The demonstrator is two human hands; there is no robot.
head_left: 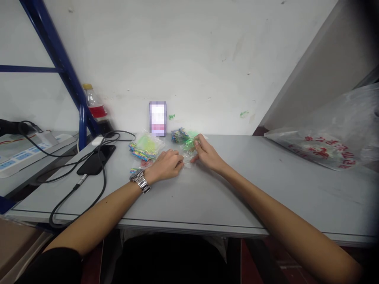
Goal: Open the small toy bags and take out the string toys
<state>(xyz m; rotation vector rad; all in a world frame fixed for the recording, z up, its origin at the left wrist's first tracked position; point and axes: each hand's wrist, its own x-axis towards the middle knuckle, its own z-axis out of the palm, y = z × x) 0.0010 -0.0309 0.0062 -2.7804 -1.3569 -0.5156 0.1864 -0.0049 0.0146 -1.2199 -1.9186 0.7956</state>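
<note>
Now handling: clear packet (187, 149), twelve o'clock, your right hand (209, 156) pinching it. Left hand (167, 165): grip unclear. Steadiness advisable next.

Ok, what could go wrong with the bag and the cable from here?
The clear bag with green inside, pinched by the right hand, might tear or spill. The black cable loops close to the left forearm, so a shift of that arm could snag it and perhaps drag the black phone.
</note>
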